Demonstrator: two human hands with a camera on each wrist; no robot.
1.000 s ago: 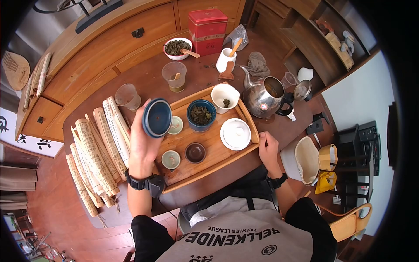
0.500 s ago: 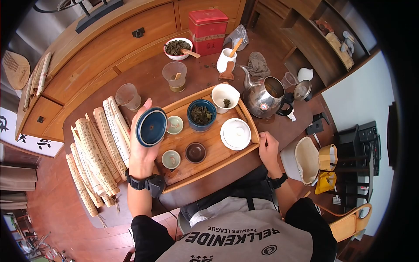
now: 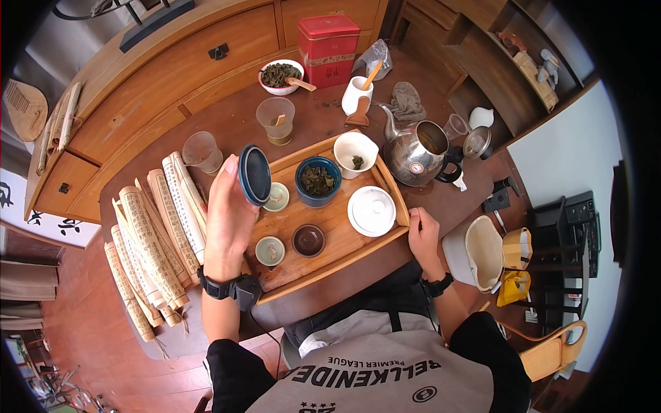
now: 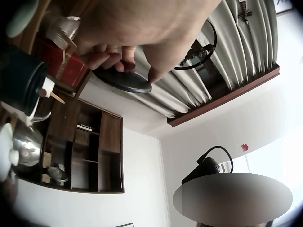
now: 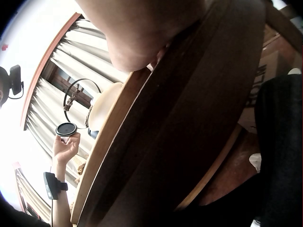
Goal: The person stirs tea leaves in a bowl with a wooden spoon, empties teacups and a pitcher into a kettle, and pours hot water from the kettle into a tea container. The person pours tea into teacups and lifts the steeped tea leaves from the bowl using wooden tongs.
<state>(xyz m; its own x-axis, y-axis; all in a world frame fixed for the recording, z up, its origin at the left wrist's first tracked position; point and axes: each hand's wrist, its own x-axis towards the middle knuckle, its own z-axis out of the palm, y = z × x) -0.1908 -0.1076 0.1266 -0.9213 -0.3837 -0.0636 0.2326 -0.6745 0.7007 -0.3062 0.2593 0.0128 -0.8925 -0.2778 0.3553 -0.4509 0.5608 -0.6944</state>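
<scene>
My left hand (image 3: 233, 217) holds a round dark blue lid (image 3: 255, 175) up over the tray's left side, tilted nearly on edge. In the left wrist view, fingers and thumb grip the lid (image 4: 124, 81) at its rim. To its right on the wooden tray (image 3: 344, 256) stands a blue cup (image 3: 317, 199) with wet tea leaves inside. My right hand (image 3: 424, 235) rests by the tray's right front corner, fingers loosely bent and nothing held. Close to it sits a white lidded bowl (image 3: 372, 212). Small pale cups (image 3: 270, 252) and a brown cup (image 3: 308, 241) are also on the tray.
Bamboo scrolls (image 3: 148, 241) lie left of the tray. A steel kettle (image 3: 416, 155) stands to the right, a white pitcher (image 3: 355, 153) at the tray's back corner. Behind are clear plastic cups (image 3: 275, 113), a bowl of tea leaves (image 3: 281, 74) and a red tin (image 3: 328, 51).
The blue lid in my left hand swung left with its face toward me, then turned back to the right and now stands nearly edge-on. My right hand has stayed put.
</scene>
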